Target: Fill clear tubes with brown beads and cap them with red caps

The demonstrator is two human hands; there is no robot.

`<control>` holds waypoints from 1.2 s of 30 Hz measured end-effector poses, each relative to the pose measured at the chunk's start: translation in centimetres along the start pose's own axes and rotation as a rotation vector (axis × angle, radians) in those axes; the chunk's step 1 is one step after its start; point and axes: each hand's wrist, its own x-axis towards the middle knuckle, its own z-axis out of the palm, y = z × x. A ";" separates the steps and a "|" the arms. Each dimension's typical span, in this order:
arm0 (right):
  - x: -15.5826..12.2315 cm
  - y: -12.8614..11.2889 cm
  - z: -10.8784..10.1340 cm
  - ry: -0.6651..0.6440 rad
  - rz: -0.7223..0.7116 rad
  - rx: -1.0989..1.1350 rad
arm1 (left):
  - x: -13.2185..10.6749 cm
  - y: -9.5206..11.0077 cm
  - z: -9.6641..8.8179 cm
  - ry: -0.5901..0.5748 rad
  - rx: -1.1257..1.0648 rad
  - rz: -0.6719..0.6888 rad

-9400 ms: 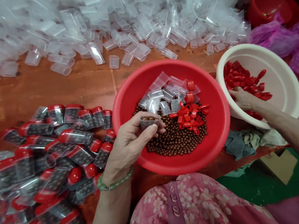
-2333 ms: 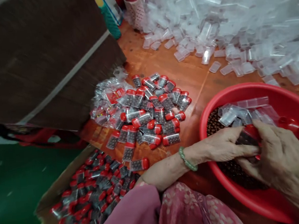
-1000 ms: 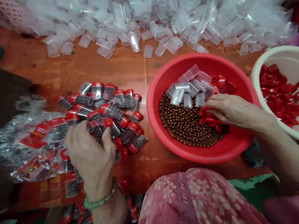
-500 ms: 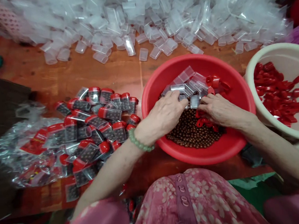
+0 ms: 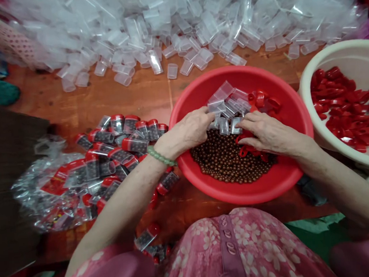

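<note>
A red basin (image 5: pixel 237 194) holds brown round beads (image 5: pixel 232 162), small clear plastic containers (image 5: pixel 225 91) and red caps (image 5: pixel 260 99). My left hand (image 5: pixel 194 127), with a green bead bracelet (image 5: pixel 162 157) at its wrist, is at the basin's left inner side. Its fingers are closed at the edge of a clear plastic container (image 5: pixel 214 122); the fingertips are partly hidden. My right hand (image 5: pixel 263 132) hovers over more red caps (image 5: pixel 244 151) on the beads. Its thumb and index finger are apart, and the index tip touches another clear container (image 5: pixel 236 125).
Filled containers with red caps (image 5: pixel 136 145) are heaped left of the basin beside a clear plastic bag (image 5: pixel 30 190). A white tub (image 5: pixel 306 89) of red caps stands at the right. Clear containers (image 5: pixel 172 70) pile up along the back. A dark brown box-like object (image 5: pixel 7 180) is at the left edge.
My left hand has drawn back leftward from the middle of the containers. My right hand's thumb and index finger have spread apart. The view has shifted slightly.
</note>
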 end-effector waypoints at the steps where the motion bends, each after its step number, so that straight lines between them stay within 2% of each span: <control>1: 0.1 -0.2 -0.2 0.026 -0.014 0.021 | -0.1 0.0 0.2 -0.002 -0.013 -0.006; 7: 1.2 -0.9 -0.6 0.007 -0.046 0.068 | 0.1 1.5 1.3 -0.028 0.104 -0.166; 11: 1.2 -1.0 -1.0 -0.014 -0.088 0.253 | 0.5 1.3 1.6 -0.007 0.078 -0.158; 14: 1.3 -1.3 -1.5 -0.025 -0.062 0.465 | 0.4 0.3 1.5 0.102 -0.085 -0.145; 17: 1.5 -1.6 -1.6 0.010 0.096 0.645 | -0.3 -0.3 1.3 0.241 -0.337 -0.110; 20: 1.9 -2.3 -1.2 0.064 0.224 0.854 | -1.5 0.3 1.4 0.408 -0.514 -0.120; 22: 2.3 -3.0 -0.9 0.104 0.248 1.001 | -2.5 1.5 1.8 0.535 -0.514 -0.144; 25: 3.0 -4.5 -0.5 0.180 0.277 1.154 | -3.7 3.8 2.7 0.705 -0.387 -0.158; 28: 3.4 -5.6 -0.4 0.263 0.284 1.215 | -4.8 5.6 3.3 0.766 -0.327 -0.170; 31: 3.1 -5.6 -0.7 0.226 0.238 1.066 | -6.3 6.0 3.6 0.707 -0.386 -0.146; 33: 2.7 -5.4 -0.9 0.111 0.134 0.760 | -7.5 5.4 3.7 0.687 -0.468 -0.125; 36: 2.4 -5.2 -0.9 -0.139 -0.010 0.202 | -8.9 4.2 4.1 0.745 -0.641 -0.172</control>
